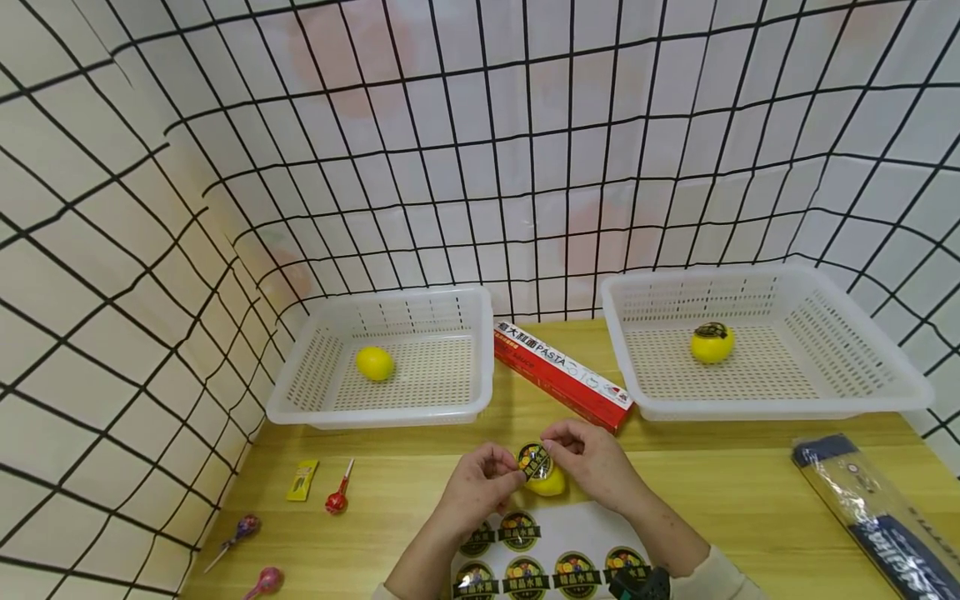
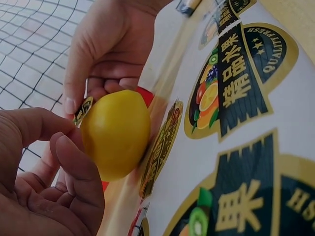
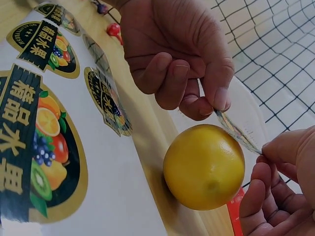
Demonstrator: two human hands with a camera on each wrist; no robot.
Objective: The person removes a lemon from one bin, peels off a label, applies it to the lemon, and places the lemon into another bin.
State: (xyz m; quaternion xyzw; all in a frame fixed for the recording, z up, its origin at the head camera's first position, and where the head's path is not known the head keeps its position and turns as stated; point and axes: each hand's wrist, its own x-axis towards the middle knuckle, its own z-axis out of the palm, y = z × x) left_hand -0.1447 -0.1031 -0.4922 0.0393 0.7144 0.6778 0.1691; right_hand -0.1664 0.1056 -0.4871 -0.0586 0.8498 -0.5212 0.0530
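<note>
On the bench (image 1: pixel 397 475) sits a lemon (image 1: pixel 551 483). Left hand (image 1: pixel 477 485) and right hand (image 1: pixel 597 467) pinch a sticker (image 1: pixel 536 462) by opposite edges, just above it.

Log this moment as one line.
left hand: pinches sticker edge; right hand: pinches opposite edge; lemon: below sticker; left basket: plain lemon; right basket: stickered lemon

On the table (image 1: pixel 408 467) I see two baskets (image 1: pixel 378 417) (image 1: pixel 750 408), a box (image 1: pixel 562 377), a lemon (image 1: pixel 549 483), a sticker sheet (image 1: pixel 570 533), three lollipops (image 1: pixel 337 502) (image 1: pixel 248 525) (image 1: pixel 268 579), a sachet (image 1: pixel 302 481) and a packet (image 1: pixel 877 512).
</note>
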